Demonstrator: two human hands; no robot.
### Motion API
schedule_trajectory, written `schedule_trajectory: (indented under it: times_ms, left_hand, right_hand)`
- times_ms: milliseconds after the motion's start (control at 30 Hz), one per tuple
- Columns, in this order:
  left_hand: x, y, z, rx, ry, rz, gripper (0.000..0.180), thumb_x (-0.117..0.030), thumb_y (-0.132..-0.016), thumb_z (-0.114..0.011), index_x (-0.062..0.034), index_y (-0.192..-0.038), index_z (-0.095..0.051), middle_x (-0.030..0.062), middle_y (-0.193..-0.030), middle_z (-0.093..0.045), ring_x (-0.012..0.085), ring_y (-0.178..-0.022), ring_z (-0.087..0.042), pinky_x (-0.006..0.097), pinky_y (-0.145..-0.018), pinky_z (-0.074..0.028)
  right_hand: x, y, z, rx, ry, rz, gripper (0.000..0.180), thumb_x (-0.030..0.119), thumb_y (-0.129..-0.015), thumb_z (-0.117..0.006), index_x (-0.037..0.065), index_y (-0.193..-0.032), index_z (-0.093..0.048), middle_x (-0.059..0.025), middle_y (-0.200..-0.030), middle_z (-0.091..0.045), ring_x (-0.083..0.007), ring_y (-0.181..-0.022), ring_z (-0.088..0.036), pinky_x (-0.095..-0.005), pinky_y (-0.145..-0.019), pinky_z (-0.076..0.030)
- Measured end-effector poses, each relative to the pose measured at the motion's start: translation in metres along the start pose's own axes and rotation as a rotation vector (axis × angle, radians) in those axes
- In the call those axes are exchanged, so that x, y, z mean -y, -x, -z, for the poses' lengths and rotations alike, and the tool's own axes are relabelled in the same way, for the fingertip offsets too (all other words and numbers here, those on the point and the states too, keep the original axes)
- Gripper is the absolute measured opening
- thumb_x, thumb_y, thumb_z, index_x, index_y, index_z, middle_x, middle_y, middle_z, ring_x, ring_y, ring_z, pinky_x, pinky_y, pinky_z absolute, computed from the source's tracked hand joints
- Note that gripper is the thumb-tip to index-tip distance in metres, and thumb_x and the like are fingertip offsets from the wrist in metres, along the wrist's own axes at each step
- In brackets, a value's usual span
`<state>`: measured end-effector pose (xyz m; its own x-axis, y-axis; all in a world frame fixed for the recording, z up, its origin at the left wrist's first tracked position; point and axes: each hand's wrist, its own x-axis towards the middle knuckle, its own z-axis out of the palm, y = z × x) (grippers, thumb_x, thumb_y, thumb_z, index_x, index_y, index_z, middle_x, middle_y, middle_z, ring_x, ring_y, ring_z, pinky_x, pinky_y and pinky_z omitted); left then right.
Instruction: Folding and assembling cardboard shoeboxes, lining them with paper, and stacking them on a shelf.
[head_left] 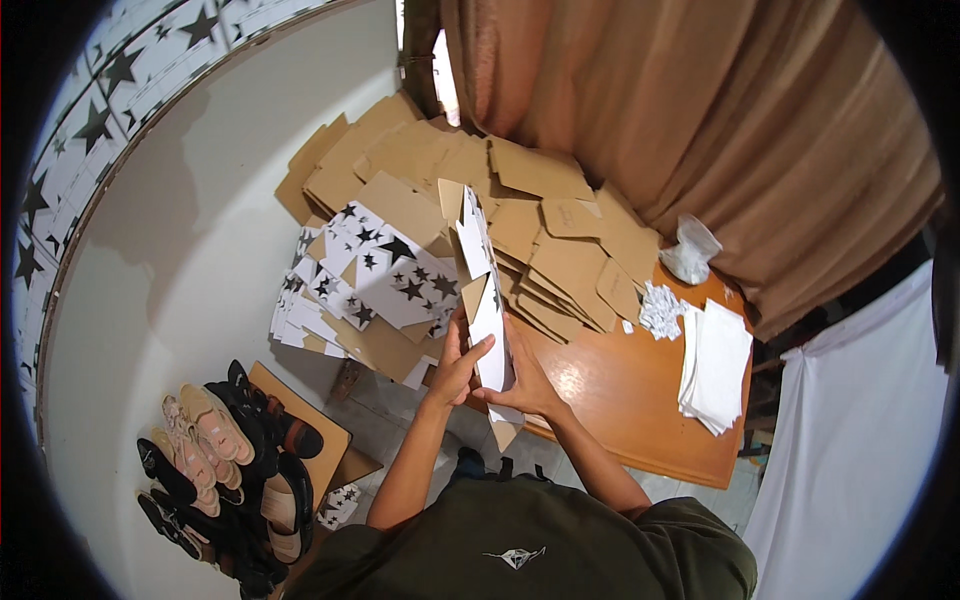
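Holding one flat white carton blank [487, 290] upright, both hands [458, 368] grip it above the wooden table [630, 400].

Head-worn view, steeply downward, close over table [640, 420]

I see an orange-brown wooden table [640, 420] carrying the load. Toward its eleven o'clock side lies a wide heap of flat brown cardboard blanks [520, 200], with star-printed white blanks [385, 270] spilling off at nine o'clock. At two o'clock sits a stack of white paper sheets [718, 365]; just beside it, a small pile of crumpled white bits [660, 308], and what may be a clear plastic bag [690, 248] behind.
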<state>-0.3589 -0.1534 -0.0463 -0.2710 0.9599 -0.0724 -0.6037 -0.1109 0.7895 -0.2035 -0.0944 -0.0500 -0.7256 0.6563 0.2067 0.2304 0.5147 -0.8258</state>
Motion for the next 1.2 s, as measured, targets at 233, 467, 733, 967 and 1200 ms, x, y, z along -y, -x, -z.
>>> schedule_trajectory:
  times_ms: [233, 467, 733, 967, 1200]
  left_hand:
    - [0.003, 0.036, -0.087, 0.084, -0.312, 0.044, 0.063, -0.042, -0.102, -0.059, -0.0088, -0.151, -0.038, 0.0105, -0.133, -0.058, 0.0203, -0.117, -0.060, 0.032, -0.093, -0.053]
    - [0.054, 0.097, -0.174, 0.164, -0.885, -0.064, 0.063, -0.037, -0.095, -0.069, 0.0011, -0.140, -0.049, 0.0195, -0.113, -0.069, 0.0251, -0.097, -0.072, 0.033, -0.078, -0.058]
    - [0.114, 0.147, -0.222, 0.202, -0.767, -0.225, 0.052, -0.002, -0.089, -0.058, 0.0047, -0.139, -0.048, 0.0234, -0.114, -0.071, 0.0219, -0.082, -0.075, 0.032, -0.070, -0.058]
    - [0.133, 0.172, -0.258, 0.364, -1.144, -0.206, 0.052, -0.012, -0.085, -0.064, -0.0019, -0.135, -0.053, 0.0207, -0.117, -0.070, 0.0311, -0.095, -0.073, 0.043, -0.083, -0.056]
    - [0.183, 0.150, -0.248, 0.673, -0.679, -0.035, 0.082, -0.036, -0.093, -0.071, -0.0130, -0.155, -0.022, 0.0275, -0.159, -0.030, 0.0410, -0.150, -0.030, 0.049, -0.119, -0.032]
  right_hand:
    - [-0.003, 0.098, 0.051, -0.237, -0.323, -0.054, 0.132, 0.041, -0.063, -0.093, 0.000, -0.162, -0.015, -0.0239, -0.159, -0.033, -0.0350, -0.147, -0.035, -0.0428, -0.120, -0.029]
    - [-0.020, 0.218, 0.099, -0.447, -0.288, -0.044, 0.131, 0.029, -0.062, -0.095, 0.002, -0.162, -0.016, -0.0200, -0.158, -0.037, -0.0314, -0.144, -0.041, -0.0396, -0.118, -0.033]
    - [-0.017, 0.331, 0.159, -0.581, -0.016, -0.152, 0.130, 0.042, -0.058, -0.096, 0.000, -0.159, -0.025, -0.0257, -0.150, -0.044, -0.0390, -0.139, -0.045, -0.0451, -0.115, -0.038]
    - [-0.007, 0.366, 0.193, -0.841, 0.186, -0.325, 0.126, 0.037, -0.062, -0.096, 0.000, -0.159, -0.024, -0.0262, -0.153, -0.041, -0.0379, -0.138, -0.047, -0.0454, -0.113, -0.041]
    - [0.004, 0.347, 0.207, -1.047, 0.185, -0.369, 0.126, 0.025, -0.064, -0.094, 0.003, -0.160, -0.016, -0.0275, -0.148, -0.038, -0.0427, -0.132, -0.047, -0.0492, -0.108, -0.045]
